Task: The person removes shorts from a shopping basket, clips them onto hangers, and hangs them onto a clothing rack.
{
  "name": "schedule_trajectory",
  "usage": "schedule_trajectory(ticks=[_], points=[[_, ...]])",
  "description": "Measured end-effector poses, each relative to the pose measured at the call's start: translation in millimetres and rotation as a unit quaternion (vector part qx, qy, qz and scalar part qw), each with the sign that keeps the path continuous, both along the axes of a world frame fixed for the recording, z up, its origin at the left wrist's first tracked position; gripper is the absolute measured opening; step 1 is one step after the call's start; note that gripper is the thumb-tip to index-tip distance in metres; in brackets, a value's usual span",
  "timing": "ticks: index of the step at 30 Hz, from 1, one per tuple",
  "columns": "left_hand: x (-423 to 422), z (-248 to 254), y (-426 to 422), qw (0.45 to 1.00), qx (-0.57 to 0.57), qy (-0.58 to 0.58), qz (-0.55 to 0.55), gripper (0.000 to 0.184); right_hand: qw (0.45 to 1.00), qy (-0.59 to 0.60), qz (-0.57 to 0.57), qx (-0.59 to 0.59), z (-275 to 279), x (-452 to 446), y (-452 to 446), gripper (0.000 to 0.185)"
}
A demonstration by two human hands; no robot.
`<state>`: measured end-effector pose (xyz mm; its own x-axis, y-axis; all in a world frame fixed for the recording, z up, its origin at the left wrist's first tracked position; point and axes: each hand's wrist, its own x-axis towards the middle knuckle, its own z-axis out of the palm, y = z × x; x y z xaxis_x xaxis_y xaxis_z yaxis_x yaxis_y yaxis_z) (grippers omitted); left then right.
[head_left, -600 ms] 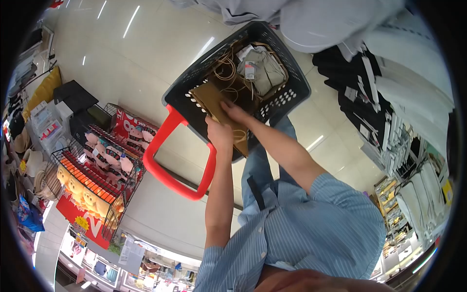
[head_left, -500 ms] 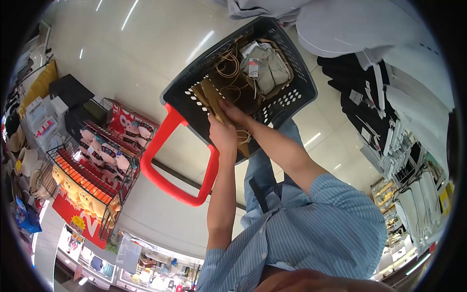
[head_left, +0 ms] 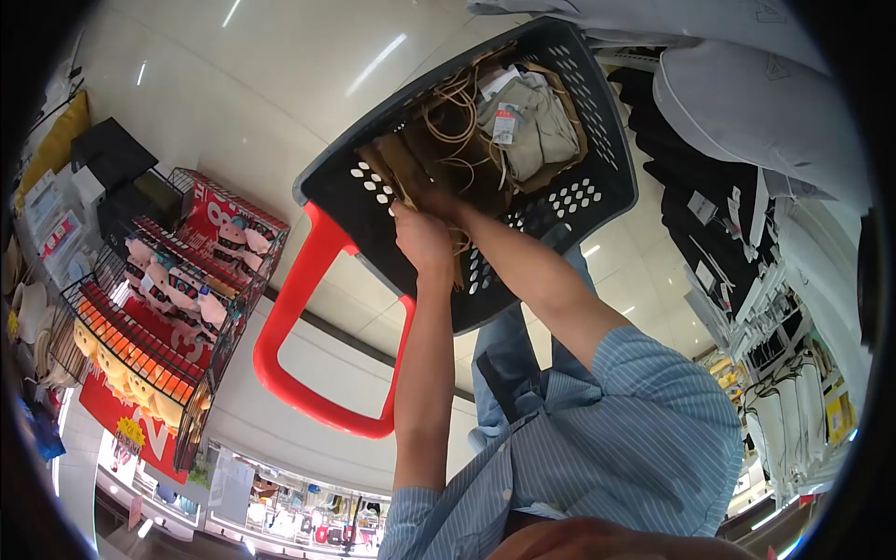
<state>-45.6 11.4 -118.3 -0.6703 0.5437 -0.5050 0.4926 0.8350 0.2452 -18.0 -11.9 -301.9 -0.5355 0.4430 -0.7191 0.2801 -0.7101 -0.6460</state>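
Observation:
A black shopping basket (head_left: 616, 177) with a red handle (head_left: 280, 322) hangs in front of my body, tilted. Inside it is a folded brown paper bag (head_left: 399, 168); my left hand (head_left: 425, 241) is closed on its near edge. My right hand (head_left: 446, 207) presses against the same bag from the other side, its fingers partly hidden and blurred. Beyond the hands, another brown paper bag (head_left: 457, 140) shows thin cord handles (head_left: 450, 105). Grey-green folded clothing (head_left: 537, 131) with a white and red tag (head_left: 506, 123) sits in a paper bag at the basket's far right.
On the left, a wire rack (head_left: 177, 327) holds pink and yellow plush items. White pillow-like pieces (head_left: 747, 103) and hanging dark garments (head_left: 686, 187) crowd the right side. Shiny pale floor tiles (head_left: 243, 121) lie beyond the basket.
The basket appears larger and shifted in view. Both hands have moved with the folded bag, which now sits lower inside the basket.

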Motion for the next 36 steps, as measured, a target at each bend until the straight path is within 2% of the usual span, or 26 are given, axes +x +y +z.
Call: schedule_trajectory(ticks=[1,2,5,6,8,10,11,13,14,15,17,18,21,22,23,24,25,27,28,29,31,32,33,34,35,36], points=[[0.0,-12.7,-2.7,1.0,0.002,0.013,-0.006,0.025,0.979,-0.054,0.113,0.162,-9.3,2.3,-1.5,0.043],[2.5,-23.2,-7.8,1.0,0.002,0.024,-0.013,0.026,0.917,-0.109,0.223,0.313,-16.9,9.0,-5.3,0.04],[9.7,-39.3,-12.4,0.998,0.032,-0.023,0.05,0.027,0.975,-0.154,0.044,0.151,61.0,36.7,16.5,0.029],[10.0,-64.4,-20.2,0.999,-0.043,0.021,0.017,0.03,0.971,-0.181,0.047,0.15,69.0,46.6,8.5,0.028],[10.5,-92.3,-25.9,0.99,-0.129,0.008,-0.051,0.025,0.957,-0.234,0.053,0.164,71.8,72.2,11.5,0.025],[11.4,-109.2,-33.3,0.953,-0.254,0.053,-0.157,0.023,0.96,-0.21,0.039,0.181,73.0,107.0,4.5,0.023],[14.9,-103.3,-29.5,0.951,-0.214,0.106,-0.198,0.023,0.963,-0.187,0.012,0.194,103.5,125.6,16.3,0.022],[30.2,-85.1,-14.5,0.93,-0.127,0.209,-0.275,0.024,0.955,-0.199,-0.023,0.217,128.1,164.4,16.1,0.021],[34.8,-82.2,-13.7,0.924,-0.118,0.187,-0.311,0.029,0.956,-0.21,-0.032,0.204,144.9,183.1,14.6,0.021],[36.1,-82.4,-14.7,0.913,-0.184,0.107,-0.347,0.031,0.94,-0.229,-0.027,0.25,156.0,202.8,10.1,0.018],[29.2,-87.7,-24.7,0.86,-0.311,-0.047,-0.403,0.036,0.938,-0.25,-0.074,0.228,173.0,237.9,-5.1,0.015],[28.2,-87.7,-31.2,0.842,-0.349,-0.075,-0.404,0.042,0.938,-0.249,-0.098,0.221,183.8,253.4,-12.6,0.016],[22.7,-96.5,-65.4,0.934,-0.09,-0.001,-0.345,0.04,0.896,-0.301,-0.093,0.314,234.2,278.6,-24.2,0.016],[24.5,-64.1,-51.3,0.951,-0.05,-0.012,-0.304,0.04,0.908,-0.301,-0.105,0.273,245.8,286.5,-26.3,0.017],[31.9,-47.5,-59.0,0.926,0.043,0.14,-0.348,0.039,0.918,-0.303,-0.118,0.227,260.3,295.0,-37.5,0.018],[32.8,-13.4,-55.5,0.949,0.026,0.05,-0.31,0.037,0.925,-0.306,-0.133,0.18,275.8,306.1,-50.3,0.018],[36.4,19.6,-42.3,0.96,0.018,-0.04,-0.277,0.036,0.922,-0.319,-0.121,0.184,285.7,319.9,-57.2,0.019],[38.6,60.6,-58.0,0.956,0.138,-0.079,-0.248,0.034,0.918,-0.341,-0.103,0.174,299.1,338.9,-92.2,0.022],[37.1,86.3,-66.0,0.95,0.127,-0.061,-0.28,0.034,0.893,-0.386,-0.088,0.214,300.8,355.3,-112.4,0.026],[38.1,113.8,-77.9,0.942,0.114,-0.048,-0.313,0.033,0.888,-0.41,-0.078,0.192,305.7,374.6,-131.6,0.026],[26.9,150.4,-93.2,0.884,0.108,0.045,-0.453,0.034,0.868,-0.469,-0.081,0.143,305.7,415.6,-175.3,0.028],[16.6,181.0,-102.6,0.888,0.093,0.02,-0.449,0.037,0.867,-0.473,-0.115,0.11,303.3,436.9,-214.2,0.031],[-5.5,179.3,-115.1,0.885,0.052,0.046,-0.46,0.039,0.867,-0.466,-0.154,0.087,292.5,444.5,-235.8,0.033],[-25.7,187.5,-116.7,0.873,-0.087,0.056,-0.477,0.043,0.867,-0.437,-0.237,0.029,319.4,440.2,-241.8,0.032],[-40.1,203.5,-127.0,0.825,-0.117,0.125,-0.539,0.05,0.864,-0.447,-0.232,0.01,327.6,445.8,-262.2,0.03],[-58.3,209.4,-130.5,0.79,-0.186,0.121,-0.571,0.056,0.862,-0.453,-0.226,-0.007,330.0,450.7,-275.8,0.029]])
